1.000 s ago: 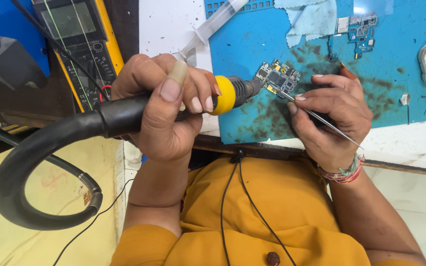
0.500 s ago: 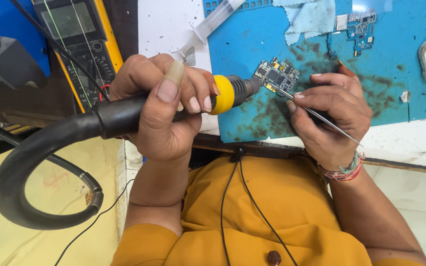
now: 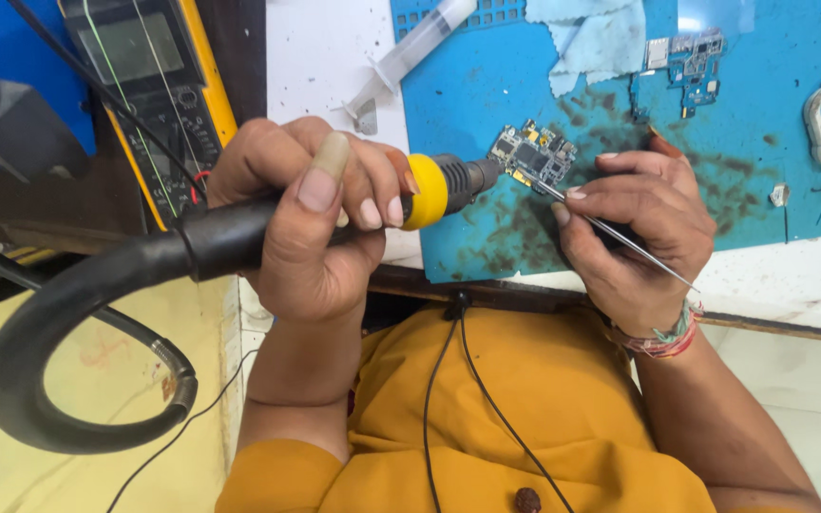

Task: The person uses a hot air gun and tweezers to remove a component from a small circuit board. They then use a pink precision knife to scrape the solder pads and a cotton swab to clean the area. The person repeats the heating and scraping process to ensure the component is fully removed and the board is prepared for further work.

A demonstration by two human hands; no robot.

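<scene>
The person wears a mustard-yellow shirt [image 3: 544, 418] with a dark round button [image 3: 526, 500] at the lower middle of the frame. Two thin black cords [image 3: 458, 380] hang down its front, and a band of red and green threads [image 3: 662, 337] circles the wrist at the right

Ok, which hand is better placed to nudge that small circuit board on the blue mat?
Probably the right hand: its tweezers have their tips at the small circuit board on the blue mat. The left hand is fully wrapped around the hot-air tool, whose nozzle points at the board.
</scene>
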